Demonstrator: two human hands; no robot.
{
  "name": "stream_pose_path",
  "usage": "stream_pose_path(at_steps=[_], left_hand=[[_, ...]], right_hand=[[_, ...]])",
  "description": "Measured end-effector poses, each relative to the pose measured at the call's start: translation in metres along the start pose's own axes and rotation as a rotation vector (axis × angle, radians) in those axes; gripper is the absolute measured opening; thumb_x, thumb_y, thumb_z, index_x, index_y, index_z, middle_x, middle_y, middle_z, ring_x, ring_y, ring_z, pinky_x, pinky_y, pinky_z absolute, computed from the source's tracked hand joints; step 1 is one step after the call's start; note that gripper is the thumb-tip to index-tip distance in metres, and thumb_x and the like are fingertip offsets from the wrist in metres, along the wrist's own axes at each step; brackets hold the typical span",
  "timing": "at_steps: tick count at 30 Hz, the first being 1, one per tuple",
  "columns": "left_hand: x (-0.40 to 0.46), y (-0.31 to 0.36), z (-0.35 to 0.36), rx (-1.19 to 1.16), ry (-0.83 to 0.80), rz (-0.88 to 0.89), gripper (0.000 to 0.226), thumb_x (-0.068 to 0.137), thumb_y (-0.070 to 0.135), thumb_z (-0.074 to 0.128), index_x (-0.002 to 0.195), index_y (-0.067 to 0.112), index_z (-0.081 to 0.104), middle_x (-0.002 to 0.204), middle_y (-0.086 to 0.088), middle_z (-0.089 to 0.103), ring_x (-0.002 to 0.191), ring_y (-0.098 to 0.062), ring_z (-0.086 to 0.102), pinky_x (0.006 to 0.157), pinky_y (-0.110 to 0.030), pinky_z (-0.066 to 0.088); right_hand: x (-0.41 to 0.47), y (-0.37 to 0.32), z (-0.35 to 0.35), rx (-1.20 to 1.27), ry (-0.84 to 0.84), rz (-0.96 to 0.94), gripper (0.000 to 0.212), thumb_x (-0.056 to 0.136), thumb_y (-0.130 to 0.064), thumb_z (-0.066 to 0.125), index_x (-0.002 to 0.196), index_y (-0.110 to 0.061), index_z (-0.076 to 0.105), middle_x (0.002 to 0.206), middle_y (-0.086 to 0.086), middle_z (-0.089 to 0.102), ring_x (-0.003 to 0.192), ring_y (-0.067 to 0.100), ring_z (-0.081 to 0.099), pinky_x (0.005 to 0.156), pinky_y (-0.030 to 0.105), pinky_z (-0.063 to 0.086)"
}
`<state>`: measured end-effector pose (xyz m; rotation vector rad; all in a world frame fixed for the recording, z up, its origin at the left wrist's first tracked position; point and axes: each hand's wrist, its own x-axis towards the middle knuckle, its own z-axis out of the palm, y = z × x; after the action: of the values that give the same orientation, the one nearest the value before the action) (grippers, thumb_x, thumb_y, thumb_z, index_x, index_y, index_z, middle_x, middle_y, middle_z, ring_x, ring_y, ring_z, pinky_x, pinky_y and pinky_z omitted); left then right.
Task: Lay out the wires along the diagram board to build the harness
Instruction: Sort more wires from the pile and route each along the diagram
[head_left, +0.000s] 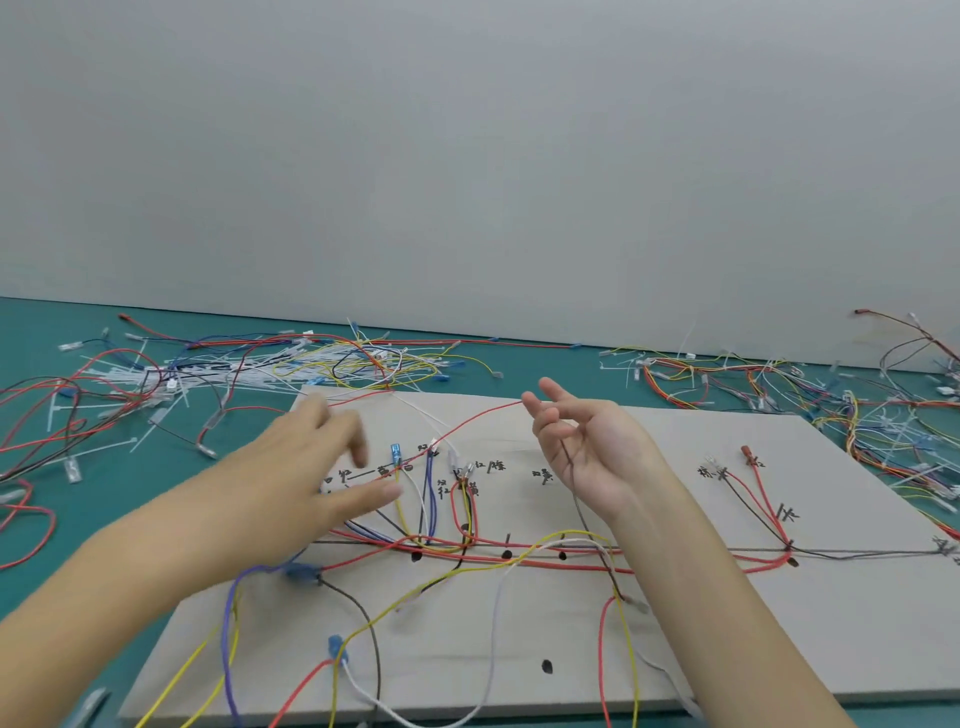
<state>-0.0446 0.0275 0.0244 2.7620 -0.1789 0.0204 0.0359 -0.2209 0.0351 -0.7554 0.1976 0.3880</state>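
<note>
Progress is partial, judging by the layout. Your diagram board, a flat, matte, pale panel with handwritten labels and dark marker dots, already carries a trunk of wires running across its middle. Short branches rise from that trunk toward the labels at the board's far edge, several ending in small terminals. Toward the board's near edge, yellow, red, white, purple and dark wires lie in loose curves off any marked line; these appear to need routing.

Beyond the board's far and left edges, a pile of loose wires and white cable ties rests on the teal table. A second tangle lies off the far right corner.

Your right hand is raised over the board's centre, palm toward you, fingers loosely curled. A thin red wire runs to its fingertips and a dark wire hangs below the palm; the grip itself cannot be confirmed. Your left hand, motion-blurred, is spread flat over the board's left labels, holding nothing.
</note>
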Motion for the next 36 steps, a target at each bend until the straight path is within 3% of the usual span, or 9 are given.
stream_pose_path(at_steps=[3,6,10,14,17,19,23,29,36], left_hand=[[-0.003,0.038,0.007,-0.414,0.039,0.196,0.044,0.076,0.079,0.041,0.093,0.043,0.058,0.098,0.022,0.054,0.091,0.001,0.054,0.073,-0.012,0.041],[-0.008,0.070,0.024,-0.531,-0.097,0.304,0.048,0.075,0.075,0.047,0.096,0.036,0.066,0.089,0.022,0.065,0.079,0.000,0.058,0.066,-0.010,0.042],[-0.006,0.092,0.041,-0.613,-0.153,0.392,0.032,0.087,0.052,0.057,0.087,0.021,0.068,0.079,0.008,0.067,0.070,-0.010,0.057,0.065,-0.026,0.044],[-0.003,0.089,0.042,-0.992,-0.089,0.317,0.043,0.092,0.037,0.045,0.070,0.002,0.059,0.074,0.003,0.067,0.075,-0.008,0.060,0.068,-0.021,0.047],[0.000,0.077,0.040,-1.313,-0.051,0.214,0.052,0.095,0.033,0.053,0.091,-0.019,0.059,0.086,0.000,0.071,0.087,-0.014,0.063,0.071,-0.022,0.053],[0.003,0.070,0.032,-1.504,-0.108,0.190,0.046,0.095,0.030,0.049,0.096,-0.012,0.067,0.107,-0.010,0.071,0.104,-0.017,0.064,0.087,-0.026,0.055],[0.006,0.060,0.010,-1.888,-0.262,0.138,0.049,0.092,0.030,0.044,0.048,0.014,0.057,0.112,-0.019,0.070,0.119,-0.027,0.061,0.097,-0.037,0.051],[0.005,0.052,0.001,-2.000,-0.210,-0.031,0.044,0.091,0.032,0.043,0.049,0.018,0.048,0.060,0.001,0.056,0.063,-0.020,0.069,0.071,-0.036,0.060],[0.008,0.039,-0.003,-2.010,-0.339,-0.058,0.041,0.095,0.034,0.048,0.058,0.019,0.046,0.054,0.007,0.038,0.039,-0.007,0.041,0.058,-0.025,0.057]], right_hand=[[0.000,0.010,0.010,0.060,0.002,-0.023,0.034,0.092,0.014,0.032,0.112,-0.006,0.051,0.097,0.015,0.052,0.039,0.010,0.049,0.034,0.013,0.037],[0.001,0.018,0.021,0.077,0.009,-0.043,0.032,0.091,0.015,0.031,0.105,-0.006,0.051,0.097,0.014,0.050,0.046,0.011,0.046,0.034,0.013,0.035],[0.002,0.024,0.028,0.066,0.034,-0.079,0.030,0.091,0.016,0.031,0.099,-0.007,0.048,0.093,0.013,0.050,0.048,0.012,0.043,0.034,0.014,0.033],[0.009,0.014,0.020,0.090,0.132,-0.152,0.034,0.091,0.018,0.029,0.106,-0.007,0.046,0.091,0.014,0.049,0.047,0.011,0.040,0.033,0.014,0.031],[0.015,0.005,0.002,0.121,0.234,-0.205,0.043,0.091,0.018,0.024,0.121,-0.007,0.040,0.092,0.015,0.047,0.034,0.008,0.038,0.032,0.014,0.028],[0.017,0.004,-0.009,0.101,0.285,-0.205,0.044,0.090,0.017,0.020,0.121,-0.008,0.038,0.091,0.014,0.046,0.028,0.006,0.035,0.029,0.014,0.026],[0.019,0.009,-0.023,-0.036,0.329,-0.147,0.039,0.088,0.017,0.020,0.106,-0.010,0.041,0.087,0.010,0.047,0.026,0.005,0.033,0.026,0.015,0.021],[0.020,0.006,-0.027,-0.221,0.355,-0.174,0.038,0.090,0.015,0.028,0.117,-0.008,0.043,0.088,0.011,0.051,0.028,0.005,0.030,0.029,0.014,0.019],[0.019,0.008,-0.025,-0.274,0.375,-0.224,0.041,0.089,0.014,0.027,0.118,-0.008,0.045,0.088,0.012,0.051,0.029,0.005,0.031,0.029,0.015,0.021]])
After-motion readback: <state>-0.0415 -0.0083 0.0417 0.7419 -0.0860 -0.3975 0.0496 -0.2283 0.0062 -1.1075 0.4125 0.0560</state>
